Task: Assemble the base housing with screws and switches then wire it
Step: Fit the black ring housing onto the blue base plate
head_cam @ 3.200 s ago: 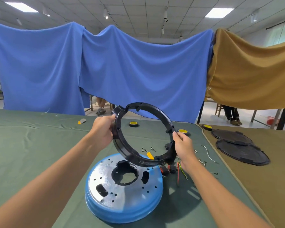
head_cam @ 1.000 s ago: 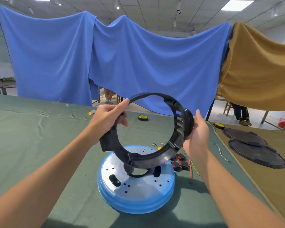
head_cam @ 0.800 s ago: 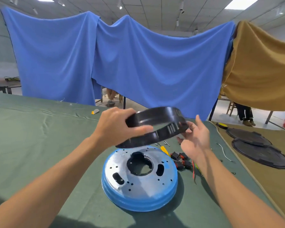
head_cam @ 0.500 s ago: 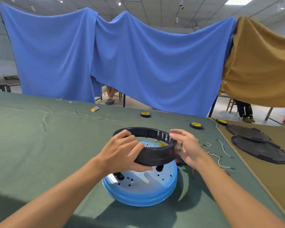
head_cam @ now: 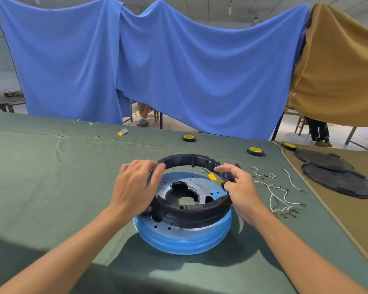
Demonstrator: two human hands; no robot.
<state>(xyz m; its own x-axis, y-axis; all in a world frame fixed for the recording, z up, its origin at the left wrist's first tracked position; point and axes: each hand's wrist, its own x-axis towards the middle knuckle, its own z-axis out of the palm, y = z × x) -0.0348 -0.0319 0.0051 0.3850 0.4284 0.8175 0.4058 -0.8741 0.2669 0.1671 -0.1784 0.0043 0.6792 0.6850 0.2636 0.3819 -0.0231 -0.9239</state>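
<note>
A black plastic ring housing (head_cam: 191, 211) lies tilted on a round blue metal base plate (head_cam: 185, 238), near edge down on the plate, far edge raised. My left hand (head_cam: 134, 187) grips the ring's left side, fingers curled over its rim. My right hand (head_cam: 240, 189) holds the ring's right side with fingers and thumb curled round it. White wires (head_cam: 276, 198) with terminals lie just right of the plate. A yellow-handled tool (head_cam: 214, 178) and dark red switch parts show through the ring, partly hidden by it.
Two yellow-and-black tape rolls (head_cam: 255, 150) sit toward the table's far edge, a third on the brown cloth. Black round covers (head_cam: 336, 181) lie at the right on that cloth. A small yellow-grey piece (head_cam: 122, 132) rests far left. Blue and tan drapes hang behind.
The ring was held upright above the plate, then turned flat and brought down. It now rests on the blue plate with both hands on its sides.
</note>
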